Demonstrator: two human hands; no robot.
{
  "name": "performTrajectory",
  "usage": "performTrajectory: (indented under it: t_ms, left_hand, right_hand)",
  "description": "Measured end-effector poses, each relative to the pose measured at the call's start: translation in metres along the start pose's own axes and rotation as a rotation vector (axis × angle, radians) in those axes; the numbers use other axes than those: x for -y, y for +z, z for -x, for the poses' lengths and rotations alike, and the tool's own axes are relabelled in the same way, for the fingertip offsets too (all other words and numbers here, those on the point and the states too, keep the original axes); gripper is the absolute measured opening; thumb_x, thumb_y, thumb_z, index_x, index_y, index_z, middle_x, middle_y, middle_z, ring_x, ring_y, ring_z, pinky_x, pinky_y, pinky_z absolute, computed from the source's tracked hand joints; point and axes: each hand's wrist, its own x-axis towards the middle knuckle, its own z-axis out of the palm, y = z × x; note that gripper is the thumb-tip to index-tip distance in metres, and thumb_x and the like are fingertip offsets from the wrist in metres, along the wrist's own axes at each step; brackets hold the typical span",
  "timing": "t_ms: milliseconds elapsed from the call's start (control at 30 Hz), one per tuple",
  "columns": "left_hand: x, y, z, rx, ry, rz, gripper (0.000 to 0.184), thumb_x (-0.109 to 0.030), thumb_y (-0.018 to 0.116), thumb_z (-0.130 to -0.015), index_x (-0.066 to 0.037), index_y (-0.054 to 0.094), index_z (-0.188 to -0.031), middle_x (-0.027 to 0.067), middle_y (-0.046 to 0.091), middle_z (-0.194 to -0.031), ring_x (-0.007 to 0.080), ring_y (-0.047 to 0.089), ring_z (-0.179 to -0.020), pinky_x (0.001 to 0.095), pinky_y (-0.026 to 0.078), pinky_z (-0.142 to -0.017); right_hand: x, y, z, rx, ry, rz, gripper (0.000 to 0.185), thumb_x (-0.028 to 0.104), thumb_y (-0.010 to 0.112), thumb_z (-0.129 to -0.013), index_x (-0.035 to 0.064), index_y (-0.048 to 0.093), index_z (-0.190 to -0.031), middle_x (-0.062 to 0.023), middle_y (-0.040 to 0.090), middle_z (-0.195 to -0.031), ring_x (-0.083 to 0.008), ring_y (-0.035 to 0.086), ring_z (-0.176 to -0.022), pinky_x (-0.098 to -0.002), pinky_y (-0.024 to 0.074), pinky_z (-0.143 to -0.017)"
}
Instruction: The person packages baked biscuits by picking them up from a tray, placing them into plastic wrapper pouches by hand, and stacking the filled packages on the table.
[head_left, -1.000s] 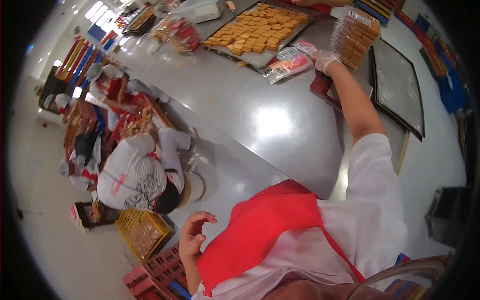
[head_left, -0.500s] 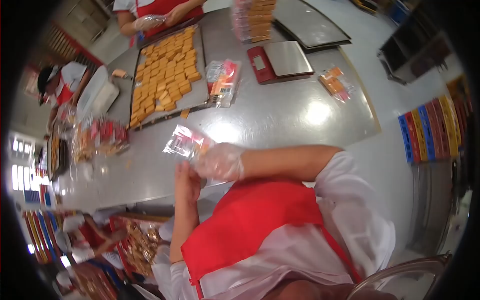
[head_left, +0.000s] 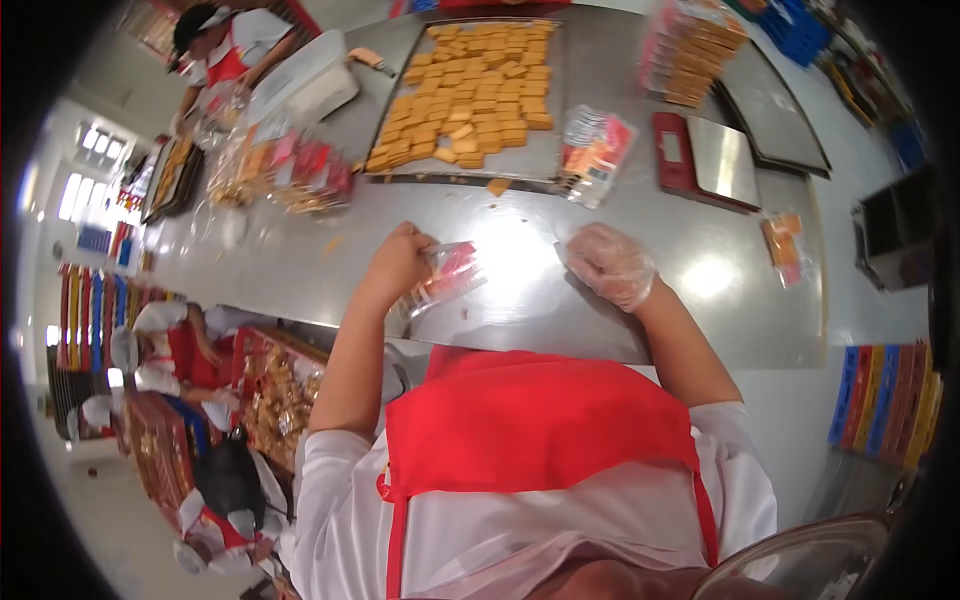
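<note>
My bare left hand point(head_left: 400, 262) is closed on the edge of a clear plastic bag point(head_left: 448, 278) with pink-red print, held just over the metal table. What the bag contains I cannot make out. My right hand point(head_left: 608, 265), in a thin clear glove, is curled low over the table, apart from the bag; whether anything is in its fingers is hidden. Ahead lies a tray point(head_left: 556, 100) of small golden-brown biscuit blocks point(head_left: 475, 95). Between that tray and my right hand rests a printed packet point(head_left: 596, 155) with orange contents.
A red scale point(head_left: 705, 160) with a steel plate stands at right, near stacked packets point(head_left: 692, 50) and a small orange packet point(head_left: 787, 245). Piled packets point(head_left: 300, 170) and a white tub point(head_left: 310, 80) lie at left. A co-worker point(head_left: 235, 50) works at the far left.
My hands have moved apart; the bag stays in my left hand while my right hand has moved right. My view has turned, so the table now sits straighter ahead.
</note>
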Motion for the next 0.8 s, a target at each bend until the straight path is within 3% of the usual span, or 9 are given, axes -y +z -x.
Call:
performTrajectory:
  t_ms: [33, 133, 333, 433, 533, 633, 800]
  left_hand:
    - [0.0, -0.001, -0.003, -0.053, 0.082, -0.058, 0.021, -0.009, 0.059, -0.068, -0.003, 0.061, -0.088, 0.0132, 0.056, -0.08, 0.03, 0.055, -0.07, 0.0344, 0.044, -0.062]
    - [-0.017, -0.001, -0.01, -0.04, 0.02, 0.013, 0.026, -0.005, 0.056, -0.066, -0.008, 0.063, -0.091, 0.0121, 0.056, -0.087, 0.029, 0.054, -0.082, 0.0361, 0.04, -0.075]
    - [-0.03, 0.047, -0.017, -0.842, 0.165, -0.118, 0.023, -0.013, 0.062, -0.067, -0.012, 0.062, -0.09, 0.0073, 0.054, -0.087, 0.0253, 0.051, -0.089, 0.0408, 0.037, -0.076]
    - [-0.013, 0.042, -0.004, -0.417, 0.239, -0.074, 0.025, -0.019, 0.066, -0.066, -0.012, 0.062, -0.089, 0.0058, 0.053, -0.089, 0.0243, 0.049, -0.09, 0.042, 0.037, -0.077]
    - [-0.026, 0.032, -0.002, -0.248, 0.239, -0.063, 0.019, -0.017, 0.066, -0.066, -0.012, 0.062, -0.084, 0.0063, 0.053, -0.083, 0.0253, 0.05, -0.082, 0.0371, 0.039, -0.071]
    - [-0.031, 0.028, -0.004, -0.248, 0.209, -0.035, 0.016, -0.017, 0.066, -0.066, -0.012, 0.064, -0.081, 0.0061, 0.053, -0.079, 0.0257, 0.051, -0.08, 0.0368, 0.039, -0.069]
    - [-0.017, 0.046, -0.014, -0.298, 0.235, 0.092, 0.015, -0.01, 0.063, -0.068, -0.011, 0.065, -0.083, 0.0072, 0.053, -0.077, 0.0264, 0.051, -0.077, 0.0363, 0.041, -0.07]
  right_hand:
    - [0.0, 0.001, 0.0, 0.01, 0.06, 0.0, 0.013, 0.014, 0.06, -0.075, 0.0047, 0.056, -0.083, -0.011, 0.056, -0.088, -0.0289, 0.054, -0.082, -0.0342, 0.0446, -0.072]
    - [-0.011, 0.003, 0.003, 0.058, 0.108, -0.152, 0.021, 0.017, 0.059, -0.076, 0.0073, 0.058, -0.094, -0.0113, 0.057, -0.089, -0.0279, 0.056, -0.081, -0.0348, 0.0448, -0.072]
    - [-0.014, 0.001, 0.003, -0.067, 0.163, -0.216, 0.018, 0.012, 0.062, -0.074, 0.0083, 0.059, -0.092, -0.0115, 0.058, -0.089, -0.0283, 0.057, -0.081, -0.0346, 0.0453, -0.071]
    - [-0.012, 0.001, 0.001, -0.079, 0.146, -0.222, 0.016, 0.011, 0.061, -0.075, 0.0074, 0.058, -0.09, -0.0119, 0.058, -0.087, -0.0286, 0.056, -0.08, -0.0338, 0.045, -0.07]
    - [-0.015, -0.002, -0.002, -0.059, 0.241, -0.286, 0.012, 0.008, 0.06, -0.075, 0.0074, 0.059, -0.087, -0.0119, 0.057, -0.084, -0.0284, 0.056, -0.077, -0.033, 0.0447, -0.069]
    - [-0.024, 0.001, -0.002, -0.189, 0.23, -0.222, 0.009, 0.006, 0.059, -0.074, 0.0062, 0.058, -0.084, -0.0112, 0.057, -0.081, -0.0273, 0.056, -0.076, -0.0323, 0.0441, -0.068]
    - [-0.007, -0.01, -0.029, -0.146, 0.098, 0.04, 0.011, 0.005, 0.061, -0.072, 0.0056, 0.057, -0.082, -0.01, 0.057, -0.079, -0.0275, 0.056, -0.073, -0.0347, 0.0452, -0.064]
